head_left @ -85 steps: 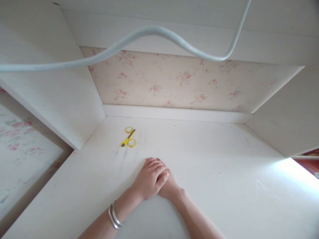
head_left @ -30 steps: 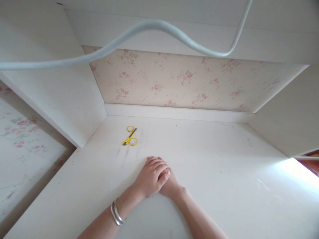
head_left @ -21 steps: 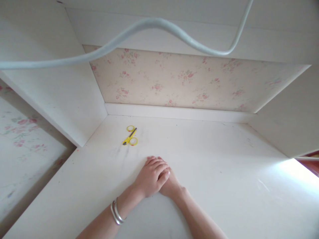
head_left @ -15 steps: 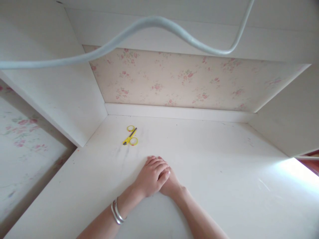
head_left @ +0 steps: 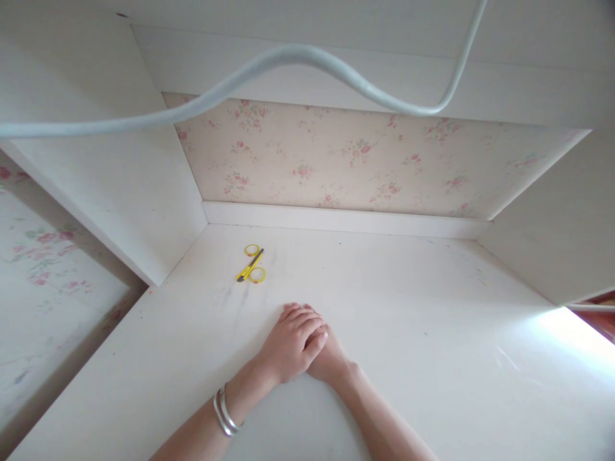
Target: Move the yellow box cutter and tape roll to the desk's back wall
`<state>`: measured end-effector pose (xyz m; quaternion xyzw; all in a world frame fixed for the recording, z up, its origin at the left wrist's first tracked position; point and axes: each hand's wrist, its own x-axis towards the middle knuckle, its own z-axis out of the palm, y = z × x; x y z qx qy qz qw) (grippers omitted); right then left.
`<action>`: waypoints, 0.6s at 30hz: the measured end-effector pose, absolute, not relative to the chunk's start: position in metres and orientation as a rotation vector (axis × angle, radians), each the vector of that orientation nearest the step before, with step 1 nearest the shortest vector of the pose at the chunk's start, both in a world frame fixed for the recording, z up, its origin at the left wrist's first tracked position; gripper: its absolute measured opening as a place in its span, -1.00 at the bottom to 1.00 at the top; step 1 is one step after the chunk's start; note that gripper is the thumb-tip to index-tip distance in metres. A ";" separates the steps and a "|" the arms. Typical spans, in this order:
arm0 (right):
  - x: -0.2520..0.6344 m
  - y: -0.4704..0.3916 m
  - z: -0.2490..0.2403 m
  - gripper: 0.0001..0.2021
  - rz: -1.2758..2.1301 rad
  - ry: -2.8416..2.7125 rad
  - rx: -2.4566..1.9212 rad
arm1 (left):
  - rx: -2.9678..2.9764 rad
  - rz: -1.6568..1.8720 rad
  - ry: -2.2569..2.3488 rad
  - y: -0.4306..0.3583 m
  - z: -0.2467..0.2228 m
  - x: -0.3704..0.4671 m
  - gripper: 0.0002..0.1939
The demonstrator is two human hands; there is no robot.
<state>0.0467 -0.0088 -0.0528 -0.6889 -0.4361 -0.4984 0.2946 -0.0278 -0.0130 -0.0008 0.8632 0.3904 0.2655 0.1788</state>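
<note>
My left hand (head_left: 291, 346) lies over my right hand (head_left: 329, 362) on the white desk. Its fingers stretch across the back of the right hand, and its thumb rests along the near side. Most of the right hand's fingers are hidden underneath. No object shows in either hand. Beyond them, to the left, lies a yellow and dark grey utility knife (head_left: 250, 266), slanted on the desktop. Two small rolls of yellow-edged tape sit close by it: one tape roll (head_left: 252, 250) at its far end, the other tape roll (head_left: 264, 275) on its right.
The white desktop (head_left: 408, 378) is bounded by a low back ledge (head_left: 346, 221) and side panels, the left panel (head_left: 120, 205) and the right panel (head_left: 552, 218). A pale cable (head_left: 307, 54) crosses the upper view. Bright light falls at the right edge.
The scene sits slightly lower in the view, most clearly toward the top. My hands, the utility knife and the tape rolls keep their places on the desk.
</note>
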 end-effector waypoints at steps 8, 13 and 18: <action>0.031 -0.003 -0.026 -0.51 -1.928 -0.255 -2.091 | 2.430 0.742 1.090 -0.014 0.001 -0.028 -0.73; 0.030 0.002 -0.018 -0.55 -2.390 0.954 -2.028 | 2.434 0.754 1.099 -0.014 0.001 -0.028 -0.73; 0.034 0.011 -0.015 -0.59 -2.557 1.596 -1.828 | 2.439 0.756 1.108 -0.014 0.001 -0.028 -0.73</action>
